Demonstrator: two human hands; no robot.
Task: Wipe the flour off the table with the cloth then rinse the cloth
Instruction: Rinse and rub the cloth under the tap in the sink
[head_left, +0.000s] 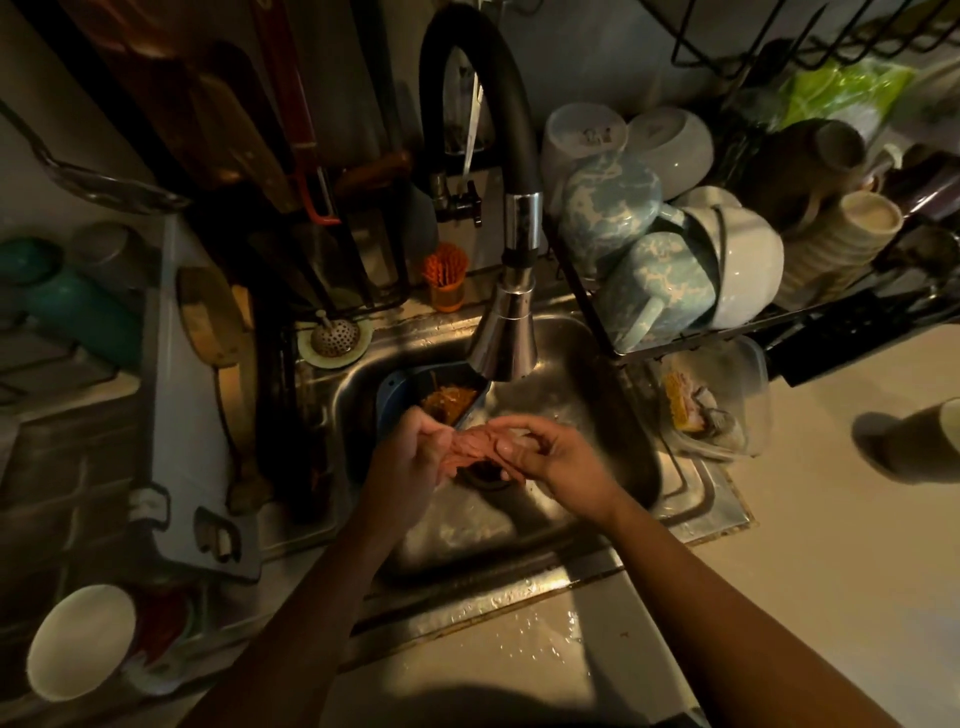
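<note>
A wet, bunched pinkish cloth (470, 448) hangs between both my hands over the steel sink (587, 395), just below the chrome faucet head (506, 338). My left hand (410, 467) grips its left end with curled fingers. My right hand (550, 462) pinches its right end between thumb and fingers. The sink drain (485, 475) lies directly under the cloth. I cannot tell whether water is running.
A blue corner strainer (400, 389) with food scraps sits in the sink's back left. A dish rack (675, 244) full of mugs and bowls stands at right, with a plastic container (717, 400) beside the sink. The wet counter (519, 649) lies in front. A white cup (83, 639) is at lower left.
</note>
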